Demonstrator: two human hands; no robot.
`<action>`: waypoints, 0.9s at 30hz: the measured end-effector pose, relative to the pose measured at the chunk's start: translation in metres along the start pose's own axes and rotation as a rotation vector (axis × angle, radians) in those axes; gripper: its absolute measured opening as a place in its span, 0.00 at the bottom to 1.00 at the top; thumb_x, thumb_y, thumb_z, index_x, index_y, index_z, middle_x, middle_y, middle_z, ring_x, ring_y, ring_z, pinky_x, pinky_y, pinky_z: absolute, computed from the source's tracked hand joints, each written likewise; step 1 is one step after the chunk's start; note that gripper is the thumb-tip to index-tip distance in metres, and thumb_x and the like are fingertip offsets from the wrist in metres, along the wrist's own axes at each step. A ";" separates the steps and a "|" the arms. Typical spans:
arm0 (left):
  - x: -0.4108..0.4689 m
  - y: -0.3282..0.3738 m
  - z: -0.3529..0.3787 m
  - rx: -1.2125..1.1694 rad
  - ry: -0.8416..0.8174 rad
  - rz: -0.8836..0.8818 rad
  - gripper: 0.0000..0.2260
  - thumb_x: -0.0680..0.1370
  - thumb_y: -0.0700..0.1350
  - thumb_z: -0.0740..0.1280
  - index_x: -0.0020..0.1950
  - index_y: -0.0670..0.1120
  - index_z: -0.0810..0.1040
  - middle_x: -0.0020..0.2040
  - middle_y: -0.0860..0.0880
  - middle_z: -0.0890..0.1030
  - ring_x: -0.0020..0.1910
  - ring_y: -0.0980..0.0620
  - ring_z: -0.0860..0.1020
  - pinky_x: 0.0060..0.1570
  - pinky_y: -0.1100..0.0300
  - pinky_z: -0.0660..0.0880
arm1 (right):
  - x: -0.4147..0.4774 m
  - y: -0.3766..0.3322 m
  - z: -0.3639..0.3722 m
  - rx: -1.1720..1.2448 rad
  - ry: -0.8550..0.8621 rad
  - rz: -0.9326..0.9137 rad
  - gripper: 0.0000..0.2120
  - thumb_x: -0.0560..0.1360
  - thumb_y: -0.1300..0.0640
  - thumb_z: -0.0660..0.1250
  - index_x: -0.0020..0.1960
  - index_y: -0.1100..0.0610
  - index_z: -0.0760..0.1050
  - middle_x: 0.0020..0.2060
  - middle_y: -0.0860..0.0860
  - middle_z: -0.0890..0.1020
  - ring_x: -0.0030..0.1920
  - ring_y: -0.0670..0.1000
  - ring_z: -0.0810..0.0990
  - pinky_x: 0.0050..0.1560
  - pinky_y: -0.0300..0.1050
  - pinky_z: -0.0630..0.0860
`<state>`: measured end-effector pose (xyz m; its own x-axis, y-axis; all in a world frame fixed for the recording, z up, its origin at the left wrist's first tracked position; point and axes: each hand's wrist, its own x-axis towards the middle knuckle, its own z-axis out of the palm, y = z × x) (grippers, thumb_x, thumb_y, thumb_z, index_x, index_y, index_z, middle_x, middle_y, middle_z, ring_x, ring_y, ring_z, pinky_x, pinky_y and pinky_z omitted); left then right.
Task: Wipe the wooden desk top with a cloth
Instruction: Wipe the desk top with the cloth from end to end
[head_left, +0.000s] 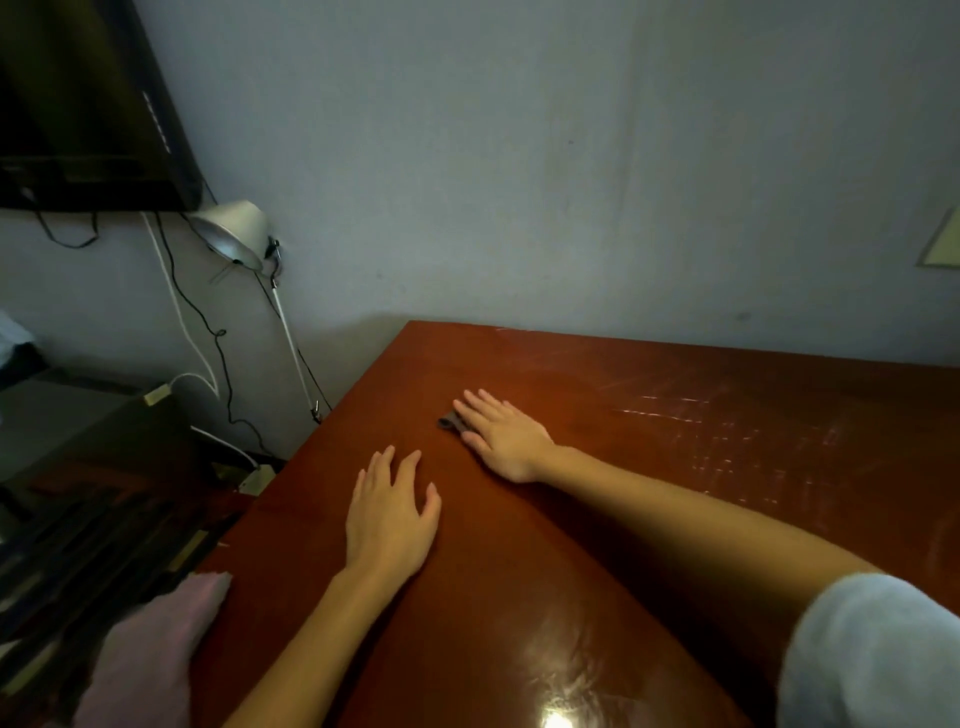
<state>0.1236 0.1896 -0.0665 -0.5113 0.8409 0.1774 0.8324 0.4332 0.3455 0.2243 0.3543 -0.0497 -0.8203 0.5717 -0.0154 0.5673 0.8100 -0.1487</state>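
Far left, off the desk top (675, 467): metal-shaded lamp (234, 228) against wall (467, 156). Left hand (389, 514) flat on glossy red-brown wood near left edge, fingers spread, gripping nothing. Just right and farther back: small dark grey cloth (448, 422) (mostly hidden), pressed under straight fingers of right hand (504, 436), not clenched. Rightward: scuffed, streaked surface, bare wood up to wall.

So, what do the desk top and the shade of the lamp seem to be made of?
Desk top: apparently wood or wood veneer, reddish brown, with glossy varnish; it reflects a bright light and shows fine pale scratches. Lamp shade: probably metal, pale outside and shiny silver inside, though painted plastic is possible.
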 end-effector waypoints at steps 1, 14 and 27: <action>0.000 0.001 -0.001 0.001 0.002 -0.004 0.24 0.82 0.55 0.53 0.77 0.52 0.57 0.78 0.47 0.55 0.77 0.50 0.52 0.74 0.57 0.49 | -0.013 0.007 -0.001 -0.005 -0.002 -0.039 0.26 0.83 0.46 0.45 0.78 0.51 0.46 0.78 0.49 0.47 0.77 0.49 0.43 0.75 0.47 0.43; 0.088 0.003 0.011 0.023 -0.062 0.024 0.26 0.82 0.57 0.52 0.78 0.49 0.55 0.79 0.45 0.51 0.78 0.48 0.47 0.76 0.53 0.45 | -0.044 0.149 -0.020 -0.076 0.071 0.351 0.27 0.82 0.43 0.43 0.78 0.50 0.46 0.78 0.49 0.49 0.77 0.49 0.46 0.76 0.48 0.45; 0.101 -0.001 0.025 0.126 -0.056 0.001 0.28 0.81 0.61 0.47 0.79 0.53 0.49 0.79 0.48 0.47 0.78 0.51 0.45 0.75 0.54 0.43 | 0.100 0.061 -0.007 -0.006 0.049 0.227 0.26 0.83 0.47 0.43 0.79 0.54 0.44 0.78 0.51 0.45 0.77 0.51 0.42 0.75 0.49 0.43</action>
<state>0.0764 0.2825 -0.0716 -0.5005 0.8567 0.1245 0.8551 0.4667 0.2258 0.1769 0.4616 -0.0536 -0.6669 0.7452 0.0007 0.7376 0.6602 -0.1414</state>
